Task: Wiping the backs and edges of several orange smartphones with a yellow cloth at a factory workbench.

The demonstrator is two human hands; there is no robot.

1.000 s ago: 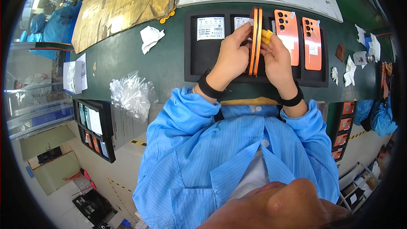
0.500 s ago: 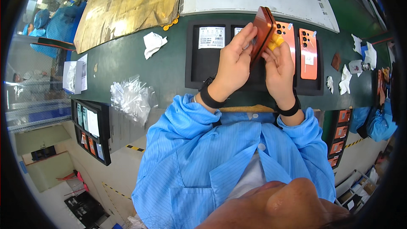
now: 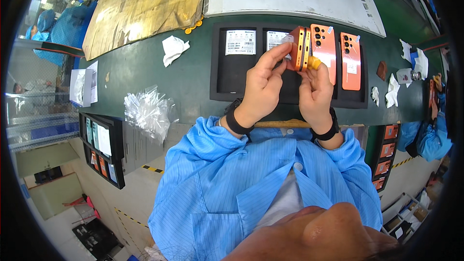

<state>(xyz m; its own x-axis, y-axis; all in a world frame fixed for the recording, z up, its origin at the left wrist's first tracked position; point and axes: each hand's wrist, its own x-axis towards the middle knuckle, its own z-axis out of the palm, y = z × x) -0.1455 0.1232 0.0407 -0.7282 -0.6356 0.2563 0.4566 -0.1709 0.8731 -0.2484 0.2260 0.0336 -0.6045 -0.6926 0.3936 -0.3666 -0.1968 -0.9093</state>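
Note:
Two orange smartphones [image 3: 300, 50] are held face against face above a black compartment tray [image 3: 214, 67], their port edges toward me. My left hand [image 3: 263, 78] grips them from the left, thumb and fingers closed on the side. From the right, my right hand [image 3: 316, 92] closes on them, a yellow finger cot [image 3: 314, 63] on one finger. Beside them in the tray lie an orange phone [image 3: 325, 50] and another orange phone [image 3: 351, 63], camera sides up. Two white printed labels [image 3: 240, 42] show in the tray's left compartments; the held phones partly cover the right one.
On the green table [image 3: 193, 77] are a crumpled white wipe [image 3: 174, 50], a heap of clear plastic film [image 3: 150, 113], a small white box [image 3: 81, 88] and a bottle [image 3: 408, 76]. Cardboard [image 3: 145, 9] lies behind. More phone trays [image 3: 104, 150] stand lower left. A co-worker's blue sleeve [image 3: 432, 137] is at right.
The two held phones have tilted, so their port edges now face me; earlier they leaned with their long sides showing. Both hands have shifted slightly with them.

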